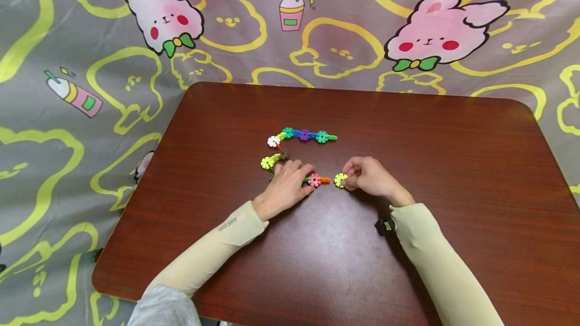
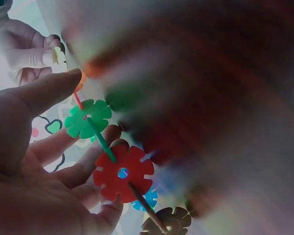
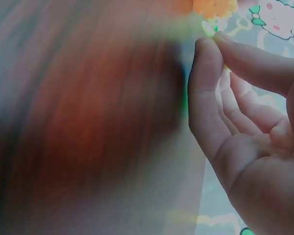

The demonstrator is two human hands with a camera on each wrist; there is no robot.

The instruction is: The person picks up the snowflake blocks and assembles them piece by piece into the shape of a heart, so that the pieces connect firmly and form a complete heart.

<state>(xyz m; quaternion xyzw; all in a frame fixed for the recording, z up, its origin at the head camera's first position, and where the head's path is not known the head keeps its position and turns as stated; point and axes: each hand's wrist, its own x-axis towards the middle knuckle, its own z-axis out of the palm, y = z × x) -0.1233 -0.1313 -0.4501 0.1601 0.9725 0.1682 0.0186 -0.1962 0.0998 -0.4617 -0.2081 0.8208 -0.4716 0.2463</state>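
A chain of interlocking plastic snowflake discs bends across the table, with the left hand point(image 1: 286, 185) over its near part. Thumb and fingertips of that hand hold the chain on either side of a pink disc point(image 1: 314, 180). Just beyond it, an orange disc point(image 1: 325, 180) seen edge-on ends the chain. The left wrist view shows a green disc point(image 2: 77, 125), a red disc point(image 2: 108, 178) and a brown disc point(image 2: 180, 218) linked along the fingers. Between thumb and index finger the right hand point(image 1: 372, 177) pinches a loose yellow-green disc point(image 1: 339, 180), a small gap from the orange one.
The chain's far part runs through a yellow disc point(image 1: 267, 163), a white disc point(image 1: 273, 141) and a purple disc point(image 1: 305, 135) to a green disc point(image 1: 322, 137). Under everything is a brown wooden table point(image 1: 430, 140). A patterned curtain point(image 1: 344, 4) hangs behind it.
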